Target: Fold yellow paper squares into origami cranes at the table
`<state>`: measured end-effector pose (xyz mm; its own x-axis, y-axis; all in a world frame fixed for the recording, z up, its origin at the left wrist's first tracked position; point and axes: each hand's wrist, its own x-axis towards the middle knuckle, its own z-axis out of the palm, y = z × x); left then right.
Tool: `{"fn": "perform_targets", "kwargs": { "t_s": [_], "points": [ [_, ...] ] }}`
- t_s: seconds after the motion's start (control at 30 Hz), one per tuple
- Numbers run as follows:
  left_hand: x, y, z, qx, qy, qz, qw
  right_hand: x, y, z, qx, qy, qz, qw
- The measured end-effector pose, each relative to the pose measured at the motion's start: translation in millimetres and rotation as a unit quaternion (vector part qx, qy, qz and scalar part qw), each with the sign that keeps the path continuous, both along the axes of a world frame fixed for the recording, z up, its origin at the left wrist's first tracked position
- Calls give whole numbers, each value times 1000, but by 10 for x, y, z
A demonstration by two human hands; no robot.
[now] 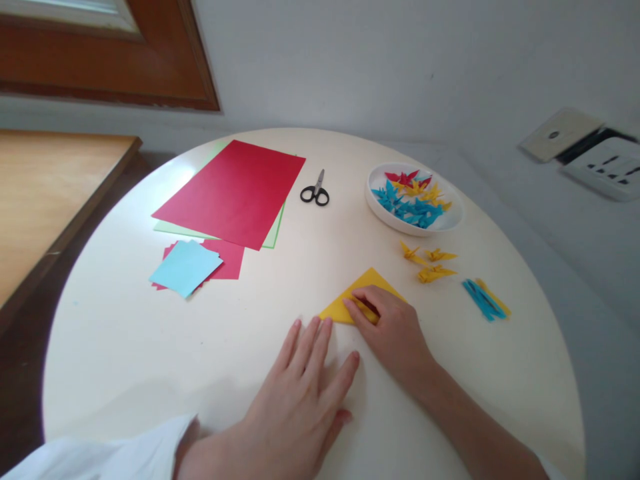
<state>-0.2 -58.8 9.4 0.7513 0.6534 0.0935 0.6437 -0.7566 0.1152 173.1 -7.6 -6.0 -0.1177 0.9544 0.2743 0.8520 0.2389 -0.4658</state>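
Note:
A yellow paper folded into a triangle (357, 293) lies on the round cream table (125, 347). My right hand (393, 330) rests on its near right part, fingers together and pressing flat along the edge. My left hand (300, 393) lies flat on the table just below and left of the paper, fingers stretched out, holding nothing. A white sleeve covers my left forearm.
A red sheet (233, 193) lies on a green sheet (273, 233) at the back left, with small light blue (185, 267) and red squares nearby. Black scissors (315, 190), a white dish (375, 200) of folded paper cranes, three yellow cranes (430, 263), and blue-yellow strips (485, 300) lie right.

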Motion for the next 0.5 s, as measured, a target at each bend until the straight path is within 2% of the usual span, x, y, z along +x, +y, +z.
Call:
{"fn": "perform_targets", "kwargs": {
  "t_s": [0.2,0.5],
  "points": [
    [-2,-7,-2,-14,5,-2,1000,-11,-9,27,-22,21,-30,999],
    [0,-3,-9,16,6,-3,1000,-9,4,24,-7,11,-12,1000]
  ]
}}
